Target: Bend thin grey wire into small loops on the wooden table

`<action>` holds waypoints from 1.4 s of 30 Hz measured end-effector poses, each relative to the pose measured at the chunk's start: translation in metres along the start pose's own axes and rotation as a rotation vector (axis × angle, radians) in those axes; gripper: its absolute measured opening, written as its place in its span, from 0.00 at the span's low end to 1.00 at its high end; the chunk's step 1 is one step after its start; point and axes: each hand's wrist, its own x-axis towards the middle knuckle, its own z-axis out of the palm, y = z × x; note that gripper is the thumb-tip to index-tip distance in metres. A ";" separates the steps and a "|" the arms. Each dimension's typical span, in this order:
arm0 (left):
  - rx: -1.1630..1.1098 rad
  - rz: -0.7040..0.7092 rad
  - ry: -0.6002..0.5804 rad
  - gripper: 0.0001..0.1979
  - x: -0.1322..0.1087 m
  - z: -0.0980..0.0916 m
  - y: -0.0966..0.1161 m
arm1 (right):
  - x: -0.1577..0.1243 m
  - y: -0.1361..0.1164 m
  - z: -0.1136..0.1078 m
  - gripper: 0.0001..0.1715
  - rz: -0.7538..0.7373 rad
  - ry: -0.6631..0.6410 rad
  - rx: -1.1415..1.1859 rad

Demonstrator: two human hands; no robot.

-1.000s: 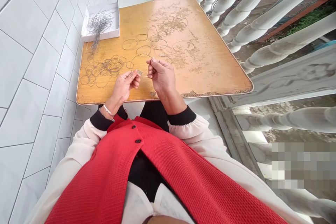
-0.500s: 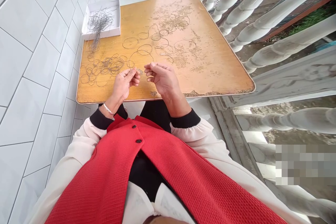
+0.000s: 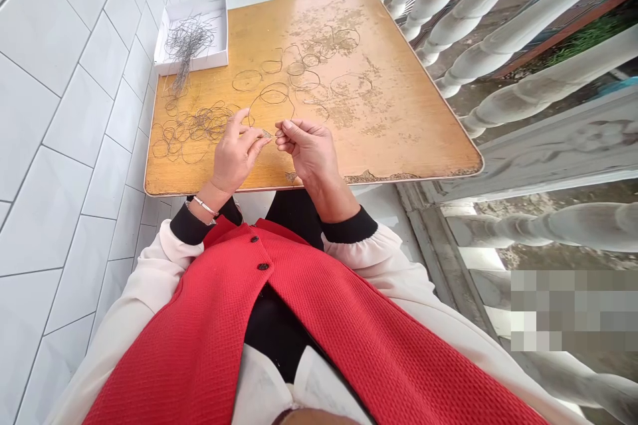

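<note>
Above the near part of the wooden table (image 3: pixel 399 139), my two hands meet over a thin dark wire loop (image 3: pixel 294 105) that arches up between them. My left hand (image 3: pixel 233 154) pinches near the loop's lower left, thumb against a finger, with another finger raised. My right hand (image 3: pixel 315 151) is closed, its thumb and forefinger pinching the other side of the wire. The fingertips of both hands are a small gap apart; the wire ends there are too fine to make out. A tangle of wire rings (image 3: pixel 212 121) lies just left of my left hand.
Several separate wire rings (image 3: pixel 248 80) lie beyond my hands. A white open box (image 3: pixel 222 56) at the far left corner holds a bundle of thin wires (image 3: pixel 188 43) that spills over its front edge. A tiled wall (image 3: pixel 64 113) runs along the left, a white balustrade (image 3: pixel 478 20) along the right.
My left hand has turned and raised a finger, its fingertips shifting right towards my right hand. The held loop has moved slightly right. My right hand has barely moved.
</note>
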 end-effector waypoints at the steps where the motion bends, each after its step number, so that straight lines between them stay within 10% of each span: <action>1: 0.001 -0.005 -0.001 0.07 0.000 0.000 0.000 | 0.000 0.001 0.000 0.13 -0.008 0.005 0.010; 11: 0.093 0.072 0.023 0.08 -0.004 0.007 -0.012 | 0.000 0.007 0.003 0.10 -0.007 0.065 0.065; 24: 0.548 0.520 -0.072 0.20 0.011 -0.008 -0.049 | 0.003 -0.001 -0.005 0.12 0.059 -0.010 0.055; 42: 0.579 0.631 -0.250 0.21 0.023 -0.032 -0.031 | 0.011 0.008 -0.012 0.17 0.038 -0.040 0.033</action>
